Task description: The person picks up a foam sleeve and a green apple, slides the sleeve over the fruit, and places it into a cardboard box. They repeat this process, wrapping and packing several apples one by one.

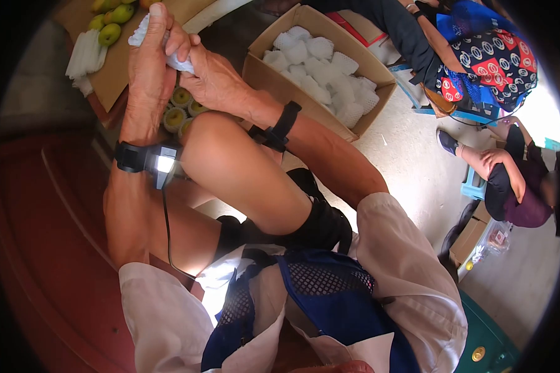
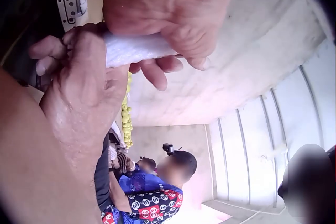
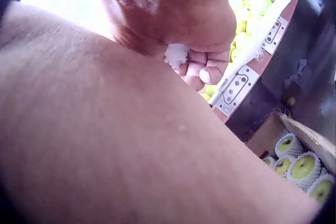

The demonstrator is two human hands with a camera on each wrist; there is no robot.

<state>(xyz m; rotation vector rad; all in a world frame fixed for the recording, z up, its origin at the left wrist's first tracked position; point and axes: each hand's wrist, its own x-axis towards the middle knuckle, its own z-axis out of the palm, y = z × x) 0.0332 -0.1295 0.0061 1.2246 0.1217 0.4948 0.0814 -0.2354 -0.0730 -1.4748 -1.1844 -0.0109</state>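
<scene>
Both hands are close together at the upper left of the head view, with a white foam net sleeve (image 1: 179, 62) between them. My left hand (image 1: 148, 71) grips it with the thumb up along one side. My right hand (image 1: 214, 78) holds its lower end, fingers curled round it. In the left wrist view the foam sleeve (image 2: 139, 49) spans between the two hands; the right wrist view shows only a small white end (image 3: 176, 55) of it. Whether anything lies inside the sleeve I cannot tell. Below the hands are green fruits (image 1: 175, 117) in foam nets.
Loose green fruits (image 1: 109, 34) and a stack of flat foam nets (image 1: 86, 55) lie on the brown surface at upper left. An open cardboard box (image 1: 354, 127) full of white foam nets stands right of the hands. Other people (image 1: 488, 62) sit at the right.
</scene>
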